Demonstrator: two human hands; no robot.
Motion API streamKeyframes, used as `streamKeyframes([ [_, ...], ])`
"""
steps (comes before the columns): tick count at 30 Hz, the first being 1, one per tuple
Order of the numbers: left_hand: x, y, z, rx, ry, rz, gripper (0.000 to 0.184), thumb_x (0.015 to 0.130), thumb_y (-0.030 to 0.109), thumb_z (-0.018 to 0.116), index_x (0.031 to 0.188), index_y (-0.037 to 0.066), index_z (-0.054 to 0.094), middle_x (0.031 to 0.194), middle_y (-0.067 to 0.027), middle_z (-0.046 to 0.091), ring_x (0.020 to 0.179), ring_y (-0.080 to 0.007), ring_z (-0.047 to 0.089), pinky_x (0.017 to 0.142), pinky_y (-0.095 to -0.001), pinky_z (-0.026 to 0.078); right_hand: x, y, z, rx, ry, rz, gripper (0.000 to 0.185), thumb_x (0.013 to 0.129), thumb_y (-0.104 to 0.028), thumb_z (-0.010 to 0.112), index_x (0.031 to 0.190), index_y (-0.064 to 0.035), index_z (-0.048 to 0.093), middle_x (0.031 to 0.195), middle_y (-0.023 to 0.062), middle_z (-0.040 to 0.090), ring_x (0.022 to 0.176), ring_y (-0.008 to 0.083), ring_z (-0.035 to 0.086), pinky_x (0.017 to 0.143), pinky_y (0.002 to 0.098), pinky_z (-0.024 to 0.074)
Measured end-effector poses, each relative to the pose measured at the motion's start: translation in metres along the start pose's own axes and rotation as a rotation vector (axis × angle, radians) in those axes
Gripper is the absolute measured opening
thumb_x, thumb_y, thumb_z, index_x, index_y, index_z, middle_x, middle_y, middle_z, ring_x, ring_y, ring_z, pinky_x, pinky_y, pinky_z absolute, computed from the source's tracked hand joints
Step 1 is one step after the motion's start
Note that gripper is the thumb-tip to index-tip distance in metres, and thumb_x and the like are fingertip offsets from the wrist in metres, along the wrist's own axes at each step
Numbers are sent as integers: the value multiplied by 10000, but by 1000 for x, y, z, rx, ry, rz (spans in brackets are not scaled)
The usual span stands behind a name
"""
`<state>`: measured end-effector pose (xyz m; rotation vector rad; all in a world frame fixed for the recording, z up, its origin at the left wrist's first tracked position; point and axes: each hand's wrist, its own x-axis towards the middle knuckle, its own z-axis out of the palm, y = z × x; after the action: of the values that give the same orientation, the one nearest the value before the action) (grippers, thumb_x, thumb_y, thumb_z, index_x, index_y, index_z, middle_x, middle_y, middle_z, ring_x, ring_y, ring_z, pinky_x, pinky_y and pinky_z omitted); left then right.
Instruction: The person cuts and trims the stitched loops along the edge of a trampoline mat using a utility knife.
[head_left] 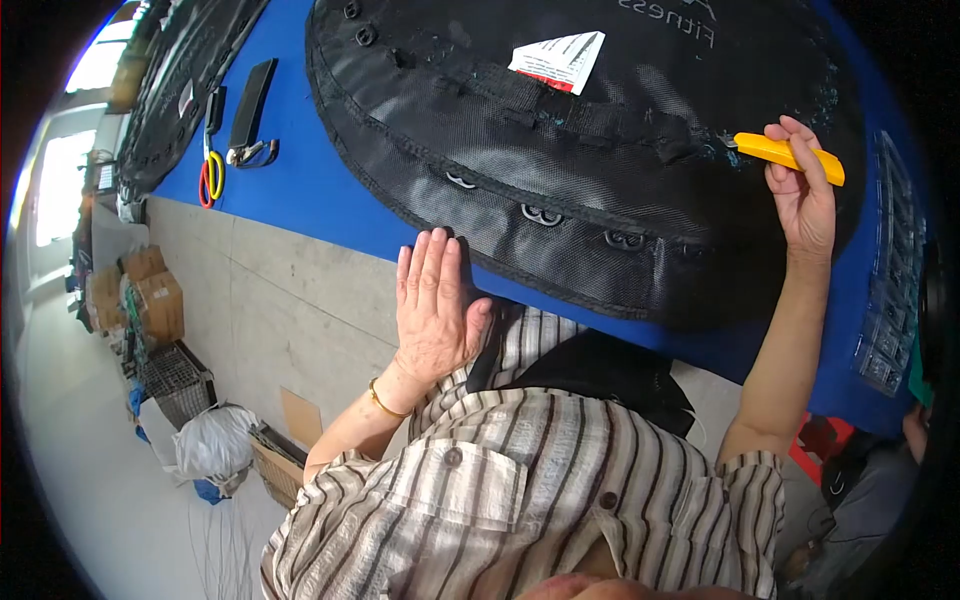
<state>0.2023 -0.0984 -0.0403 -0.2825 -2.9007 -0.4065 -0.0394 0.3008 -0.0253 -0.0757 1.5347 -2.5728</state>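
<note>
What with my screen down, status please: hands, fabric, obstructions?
Right hand holding yellow knife over black fabric. Left hand flat, near fabric's edge. White tag lying on fabric; nothing apparently blocking knife.

blue table; on it: black cover; second cover; scissors; black slab; clear tray

Left hand palm down, fingers straight and nearly together, thumb angled out. Across from me, the right arm reaches farther forward, right hand curled in a pinch grip.
</note>
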Motion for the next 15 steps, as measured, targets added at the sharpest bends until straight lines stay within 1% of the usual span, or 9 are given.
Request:
streamKeyframes([
  [6,1,-3,-4,58,-14,4,614,999,335,509,1440,-84,424,1509,-250,409,1436,-414,348,1190,-551,226,1,1,-2,-18,28,1,303,964,-117,651,1230,22,616,1139,196,675,679,97,617,613,206,524],
  [8,-2,-7,-1,-11,32,17,572,979,287,549,1404,-85,461,1488,-252,431,1415,-417,378,1180,-555,253,1,1,-2,-4,26,12,314,959,-121,659,1233,27,613,1142,201,670,686,97,620,614,205,530],
  [9,-4,-9,0,-11,32,17,572,979,287,549,1404,-85,461,1488,-252,431,1415,-417,378,1180,-555,253,2,1,-3,-3,27,11,314,959,-121,659,1233,27,613,1142,201,670,686,97,620,614,205,530],
  [11,-9,-11,2,-36,78,39,535,958,236,586,1375,-85,485,1472,-252,448,1398,-410,404,1169,-555,281,2,1,-4,-5,-1,2,312,959,-119,658,1233,24,614,1143,200,671,689,96,622,619,207,527],
  [15,-8,-10,-2,-16,79,46,515,941,206,605,1355,-82,503,1456,-245,466,1389,-401,417,1164,-552,297,2,1,-3,-27,32,9,312,959,-118,657,1235,22,614,1144,199,671,688,93,619,627,211,525],
])
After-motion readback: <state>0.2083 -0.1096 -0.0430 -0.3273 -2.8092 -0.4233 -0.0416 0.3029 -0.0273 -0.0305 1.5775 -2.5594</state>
